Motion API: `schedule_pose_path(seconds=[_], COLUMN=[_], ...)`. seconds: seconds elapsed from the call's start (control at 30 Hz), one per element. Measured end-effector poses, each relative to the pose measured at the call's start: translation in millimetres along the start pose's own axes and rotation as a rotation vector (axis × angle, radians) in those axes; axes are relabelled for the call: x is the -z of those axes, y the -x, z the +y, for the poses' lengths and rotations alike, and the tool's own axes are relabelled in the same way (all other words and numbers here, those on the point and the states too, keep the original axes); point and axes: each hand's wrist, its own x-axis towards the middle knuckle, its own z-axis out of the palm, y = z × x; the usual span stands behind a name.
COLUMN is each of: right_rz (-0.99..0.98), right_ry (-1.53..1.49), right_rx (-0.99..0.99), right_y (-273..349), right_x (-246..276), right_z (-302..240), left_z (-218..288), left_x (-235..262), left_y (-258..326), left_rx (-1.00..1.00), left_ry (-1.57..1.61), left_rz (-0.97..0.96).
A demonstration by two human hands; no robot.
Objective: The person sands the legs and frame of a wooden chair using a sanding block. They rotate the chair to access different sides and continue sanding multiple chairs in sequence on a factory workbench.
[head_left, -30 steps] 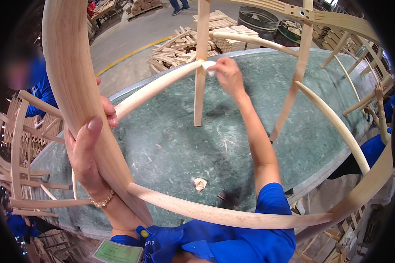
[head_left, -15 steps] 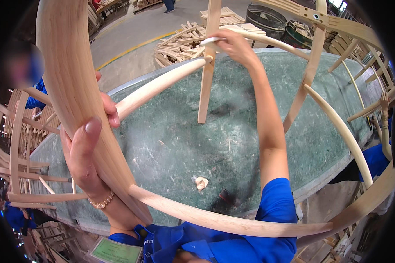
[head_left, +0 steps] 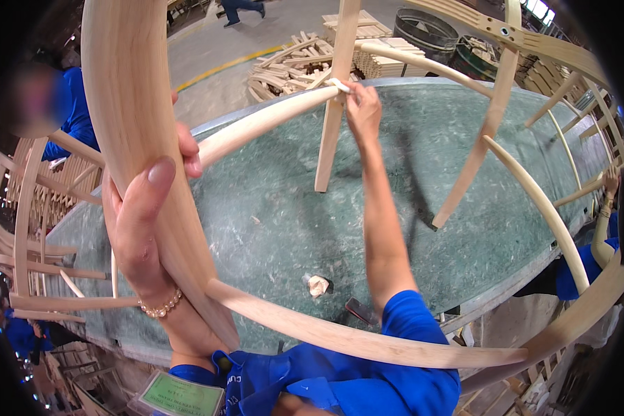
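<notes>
At the far-leg joint of the wood frame, R hand [head_left: 365, 112] pinches a small white pad [head_left: 339, 85] btwn thumb & fingers; pad is up against the end of the side rail [head_left: 260, 130] where it meets the far leg [head_left: 329, 139]. Pad material unclear. L hand [head_left: 140, 222] wraps round the thick post [head_left: 130, 90], thumb on near face, fingertips showing past the other edge. Bead bracelet [head_left: 161, 305] on L wrist.

Wood frame spans above the green tabletop [head_left: 284, 215]; can't tell what carries it. Front rail [head_left: 367, 341] runs from thick post across the person's torso to a curved post [head_left: 586, 315] lower R. R leg [head_left: 475, 166] slants down twd table, curved rail [head_left: 537, 194] coming off it.

On table: crumpled beige scrap [head_left: 317, 286], dark phone-like item [head_left: 361, 310] near R sleeve [head_left: 412, 319].

Past far edge, on floor: heap of wood pcs [head_left: 288, 73], dark round bin [head_left: 426, 47] to its R. Co-worker in blue [head_left: 78, 107] at L; another co-worker's hand [head_left: 610, 182] up by more framing, far R.
</notes>
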Motion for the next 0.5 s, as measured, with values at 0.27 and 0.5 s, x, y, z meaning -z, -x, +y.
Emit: schedule_pose_path(seconds=[0.27, 0.5], right_rz=[0.025, 0.233], right_ry=[-0.091, -0.330], right_rx=[-0.096, -0.173], right_y=[32.5, 19.5], right_x=[0.9, 22.3], right_z=[18.4, 1.1], left_z=[2.9, -2.2], left_x=[7.2, 12.5], left_y=[2.5, 5.7], left_rx=[0.021, 0.025], left_ry=[0.019, 0.039], left_rz=[-0.049, -0.047])
